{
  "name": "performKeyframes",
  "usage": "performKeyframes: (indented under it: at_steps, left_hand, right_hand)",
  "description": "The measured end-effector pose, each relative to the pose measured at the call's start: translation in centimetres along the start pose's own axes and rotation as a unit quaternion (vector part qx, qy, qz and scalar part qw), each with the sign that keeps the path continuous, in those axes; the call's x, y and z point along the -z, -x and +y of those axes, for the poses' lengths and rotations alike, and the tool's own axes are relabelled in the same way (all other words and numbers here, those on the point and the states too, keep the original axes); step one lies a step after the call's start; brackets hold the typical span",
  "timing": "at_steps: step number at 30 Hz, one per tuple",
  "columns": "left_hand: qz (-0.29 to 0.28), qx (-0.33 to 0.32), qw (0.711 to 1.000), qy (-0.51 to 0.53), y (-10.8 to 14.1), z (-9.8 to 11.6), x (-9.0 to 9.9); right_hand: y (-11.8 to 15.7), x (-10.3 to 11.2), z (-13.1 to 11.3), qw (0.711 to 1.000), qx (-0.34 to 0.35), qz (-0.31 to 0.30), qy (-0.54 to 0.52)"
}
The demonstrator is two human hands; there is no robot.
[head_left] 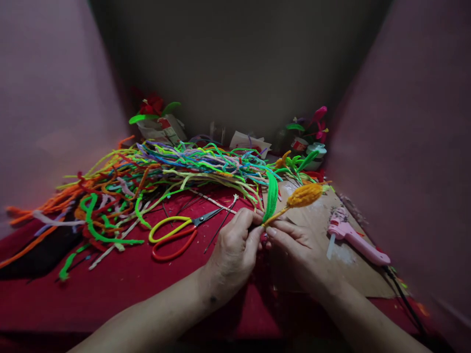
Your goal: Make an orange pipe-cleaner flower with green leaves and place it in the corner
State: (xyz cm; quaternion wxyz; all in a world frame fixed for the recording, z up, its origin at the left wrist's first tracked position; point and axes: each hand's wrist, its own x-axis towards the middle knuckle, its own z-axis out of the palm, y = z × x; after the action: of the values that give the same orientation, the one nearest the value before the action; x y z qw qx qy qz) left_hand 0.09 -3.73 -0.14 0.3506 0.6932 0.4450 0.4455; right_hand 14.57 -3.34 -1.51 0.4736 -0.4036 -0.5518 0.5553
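The left hand (233,247) and the right hand (305,250) meet at the near middle of the red-covered counter (128,289), by the left edge of a cardboard sheet (368,282). The left grip is pinched, thumb against fingers, on the base of a green chenille leaf (271,196), which rises upright and bends over slightly at the tip. The right grip is pinched on the lower end of an orange chenille flower bud's stem (280,214); the bud (305,195) itself tilts up to the right, over the cardboard. The fingers crowd together at the joint, so exactly where each one presses cannot be told. Left of the hands lie scissors (195,223) with one yellow and one red handle, blades toward the far right. Behind them spreads a tangled heap of multicoloured pipe cleaners (206,162). A pink glue gun (358,240) rests on the cardboard, its black cord (408,299) running toward the near right. A red flower (151,105) stands at the back left.
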Motion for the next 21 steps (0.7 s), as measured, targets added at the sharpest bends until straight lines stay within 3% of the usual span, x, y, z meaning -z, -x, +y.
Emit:
performKeyframes:
  at_steps: [11, 21]
  left_hand:
    - [0.002, 0.082, 0.987, 0.137, -0.1, 0.4, 0.4]
    - [-0.038, 0.205, 0.929, 0.307, -1.3, 0.2, 1.2]
  right_hand:
    - [-0.1, -0.5, -0.5, 0.993, -0.045, -0.004, -0.105]
    - [0.0, -0.5, -0.3, 0.997, -0.038, -0.011, -0.064]
